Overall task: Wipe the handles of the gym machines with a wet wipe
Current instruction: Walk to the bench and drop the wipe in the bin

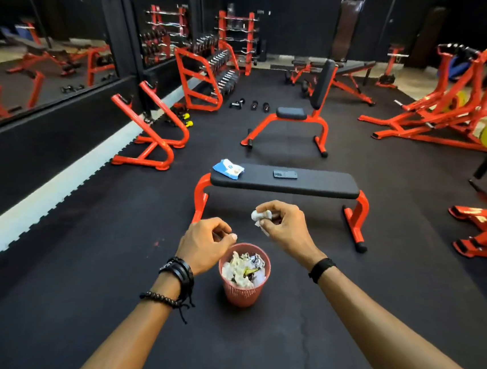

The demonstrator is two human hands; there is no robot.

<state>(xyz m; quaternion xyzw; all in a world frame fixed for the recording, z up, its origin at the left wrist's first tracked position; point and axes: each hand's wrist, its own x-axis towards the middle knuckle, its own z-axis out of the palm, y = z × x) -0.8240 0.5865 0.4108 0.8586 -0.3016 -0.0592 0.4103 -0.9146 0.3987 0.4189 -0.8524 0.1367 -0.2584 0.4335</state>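
Right hand (285, 225): pinching balled wet wipe (259, 215), held just beyond pink mesh bin (246, 291) on floor. Left hand (209, 244): fingers curled, thumb to fingertip, holding nothing I can see.
Step, my read: bin the used wipe. Do well: bring hand back over rim before letting go, drop low; bin's heaped, wipe could roll off.
Bin contents: crumpled white wipes/tissue, bit of foil, smth dark w/ yellow.
Worktop (311, 186): wipes pack (229, 169) at far-left end, phone (285, 175) mid.

Open air above waste basket (248, 295), bench (284, 185) close behind, bare floor mat (96, 273) either side, seemingly unobstructed
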